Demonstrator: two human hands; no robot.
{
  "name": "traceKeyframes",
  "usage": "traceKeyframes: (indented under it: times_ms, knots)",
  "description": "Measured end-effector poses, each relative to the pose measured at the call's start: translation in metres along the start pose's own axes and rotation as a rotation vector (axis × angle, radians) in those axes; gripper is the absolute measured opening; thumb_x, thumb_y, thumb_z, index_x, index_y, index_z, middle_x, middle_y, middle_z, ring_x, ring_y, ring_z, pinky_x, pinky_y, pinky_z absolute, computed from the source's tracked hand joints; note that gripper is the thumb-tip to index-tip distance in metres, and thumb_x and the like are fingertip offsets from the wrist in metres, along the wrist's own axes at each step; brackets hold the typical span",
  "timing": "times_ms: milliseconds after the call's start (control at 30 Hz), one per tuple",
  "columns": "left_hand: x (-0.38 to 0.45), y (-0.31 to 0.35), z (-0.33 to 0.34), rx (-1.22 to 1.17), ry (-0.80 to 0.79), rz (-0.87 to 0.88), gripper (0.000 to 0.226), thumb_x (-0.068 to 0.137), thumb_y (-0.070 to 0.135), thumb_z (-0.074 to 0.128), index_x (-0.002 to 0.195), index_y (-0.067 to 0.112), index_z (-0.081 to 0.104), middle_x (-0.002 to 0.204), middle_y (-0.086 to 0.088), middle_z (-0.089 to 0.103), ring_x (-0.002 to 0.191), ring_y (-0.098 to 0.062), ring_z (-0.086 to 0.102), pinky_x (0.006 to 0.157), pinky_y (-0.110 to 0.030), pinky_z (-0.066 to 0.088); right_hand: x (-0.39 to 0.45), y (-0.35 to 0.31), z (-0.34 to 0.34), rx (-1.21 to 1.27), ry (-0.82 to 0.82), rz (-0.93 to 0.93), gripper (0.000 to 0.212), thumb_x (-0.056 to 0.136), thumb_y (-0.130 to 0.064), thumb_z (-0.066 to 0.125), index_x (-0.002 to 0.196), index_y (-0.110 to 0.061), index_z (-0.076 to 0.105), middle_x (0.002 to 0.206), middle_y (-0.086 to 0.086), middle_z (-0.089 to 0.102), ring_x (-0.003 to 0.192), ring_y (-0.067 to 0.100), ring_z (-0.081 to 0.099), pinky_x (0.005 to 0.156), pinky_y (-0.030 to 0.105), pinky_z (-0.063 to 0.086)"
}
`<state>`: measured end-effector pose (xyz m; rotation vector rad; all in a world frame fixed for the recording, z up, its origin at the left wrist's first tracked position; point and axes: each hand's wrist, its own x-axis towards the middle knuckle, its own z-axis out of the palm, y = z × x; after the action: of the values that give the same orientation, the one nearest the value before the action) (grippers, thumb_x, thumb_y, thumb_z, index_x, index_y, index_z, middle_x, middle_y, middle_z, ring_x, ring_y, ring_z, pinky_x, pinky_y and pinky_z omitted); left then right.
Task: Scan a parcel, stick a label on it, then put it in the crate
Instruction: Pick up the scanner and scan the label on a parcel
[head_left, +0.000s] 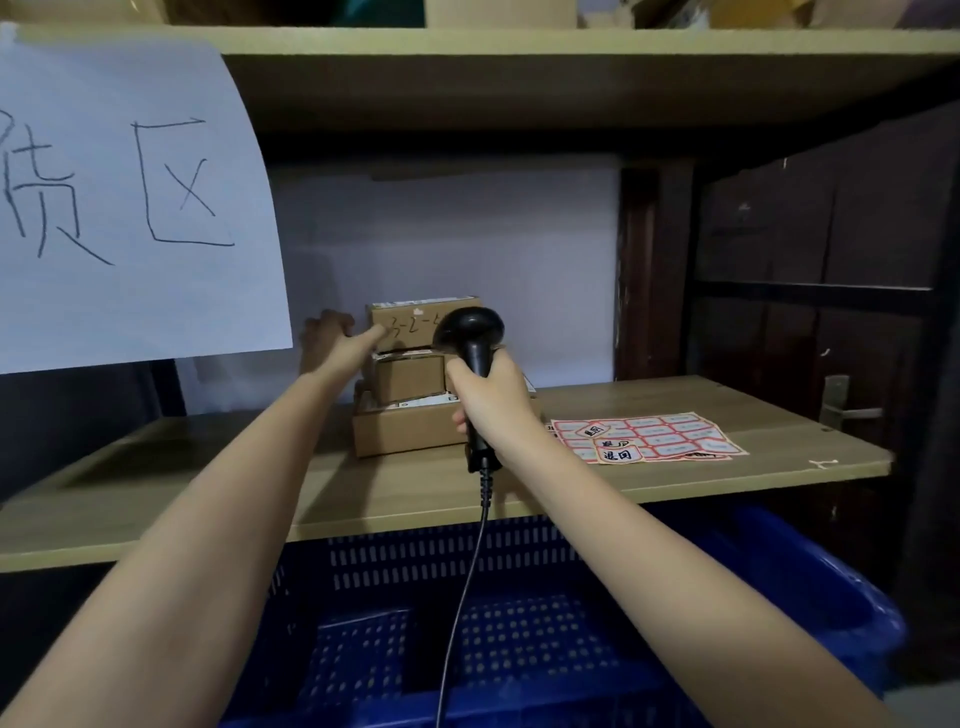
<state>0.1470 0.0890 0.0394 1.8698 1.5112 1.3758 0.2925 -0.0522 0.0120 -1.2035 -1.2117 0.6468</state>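
Observation:
Three cardboard parcels are stacked on the wooden shelf (675, 467). The top parcel (410, 325) has digits handwritten on its front. My left hand (340, 340) grips its left side, fingers wrapped behind it. Beneath it sit a middle parcel (408, 379) and a wider bottom parcel (405, 428). My right hand (485, 397) is closed around the handle of a black corded barcode scanner (470, 327), whose head is in front of the top parcel's right end. A sheet of red-bordered labels (649, 436) lies on the shelf to the right. The blue crate (519, 566) stands below the shelf.
A large white paper sign (130, 208) with handwritten characters hangs at the left, hiding that part of the shelf bay. An upper shelf board (519, 57) runs overhead. A dark wooden door with a handle (841, 405) is at the right. The scanner cable (467, 571) hangs down over the crate.

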Motion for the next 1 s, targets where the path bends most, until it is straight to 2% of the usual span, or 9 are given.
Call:
traceKeyframes:
  times_ms: [67,133,267,367,433,533,733,867,1000]
  knots:
    - [0.001,0.009,0.001,0.018,-0.082,-0.017,0.098,0.053,0.078,0.059,0.12,0.008,0.053,0.126,-0.02,0.055,0.117,-0.034,0.052,0.098,-0.044,0.044,0.003,0.002,-0.006,-0.015,0.008,-0.002,0.013,0.089,-0.022,0.05,0.087,-0.013,0.041,0.065,0.001,0.046,0.048,0.014,0.049,0.043,0.02,0.045]
    - [-0.002,0.018,0.005,-0.029,-0.177,-0.042,0.098,0.067,0.063,0.065,0.14,0.008,0.03,0.147,-0.016,0.036,0.134,-0.032,0.037,0.11,-0.043,0.032,0.006,0.004,-0.01,-0.011,0.005,-0.004,0.013,0.088,-0.021,0.051,0.085,-0.013,0.04,0.063,0.0,0.045,0.048,0.015,0.049,0.046,0.023,0.046]
    - [0.012,0.018,0.014,-0.08,-0.218,0.015,0.095,0.073,0.051,0.066,0.143,0.006,0.021,0.148,-0.013,0.035,0.134,-0.03,0.037,0.107,-0.036,0.032,0.014,0.008,-0.016,-0.006,0.006,-0.017,0.015,0.088,-0.02,0.051,0.078,-0.017,0.04,0.061,0.001,0.045,0.047,0.015,0.048,0.048,0.026,0.046]
    - [0.026,0.014,0.018,-0.08,-0.217,0.002,0.109,0.068,0.054,0.068,0.147,0.005,0.011,0.151,-0.015,0.03,0.136,-0.032,0.035,0.106,-0.035,0.033,0.019,0.01,-0.018,-0.011,0.009,-0.034,0.012,0.087,-0.02,0.051,0.083,-0.014,0.042,0.063,0.001,0.046,0.049,0.016,0.049,0.049,0.027,0.047]
    - [0.03,0.013,0.019,-0.049,-0.204,0.01,0.11,0.063,0.06,0.069,0.145,0.007,0.017,0.144,-0.014,0.041,0.127,-0.03,0.044,0.099,-0.036,0.039,0.021,0.011,-0.018,-0.014,0.015,-0.046,0.012,0.087,-0.021,0.052,0.085,-0.013,0.043,0.063,0.002,0.046,0.05,0.017,0.05,0.052,0.029,0.048]
    - [0.032,0.012,0.022,-0.068,-0.224,0.018,0.089,0.069,0.054,0.069,0.135,0.006,0.033,0.117,-0.003,0.051,0.101,-0.018,0.049,0.083,-0.028,0.039,0.025,0.014,-0.018,-0.031,0.028,-0.055,0.013,0.086,-0.023,0.051,0.082,-0.015,0.042,0.062,0.001,0.046,0.052,0.018,0.051,0.055,0.032,0.05]
    - [0.042,0.0,0.022,-0.118,-0.333,0.054,0.101,0.036,0.076,0.071,0.117,0.017,0.059,0.112,-0.003,0.069,0.102,-0.018,0.065,0.089,-0.03,0.049,0.032,0.023,-0.024,-0.027,0.083,-0.039,0.015,0.086,-0.021,0.053,0.08,-0.017,0.04,0.063,-0.001,0.046,0.051,0.018,0.051,0.052,0.03,0.048]
    - [0.051,-0.009,0.023,-0.132,-0.344,0.041,0.094,0.042,0.075,0.072,0.117,0.02,0.061,0.116,-0.001,0.068,0.104,-0.019,0.064,0.1,-0.039,0.046,0.032,0.025,-0.028,0.005,0.087,-0.01,0.013,0.086,-0.019,0.053,0.088,-0.011,0.042,0.066,0.001,0.045,0.051,0.016,0.049,0.048,0.027,0.047]
    - [0.039,0.0,0.022,-0.187,-0.267,0.066,0.068,0.062,0.049,0.077,0.119,0.015,0.06,0.115,-0.004,0.067,0.102,-0.019,0.064,0.089,-0.028,0.049,0.029,0.026,-0.028,0.017,0.096,-0.018,0.014,0.086,-0.016,0.052,0.086,-0.011,0.039,0.064,0.0,0.042,0.049,0.015,0.047,0.043,0.023,0.045]
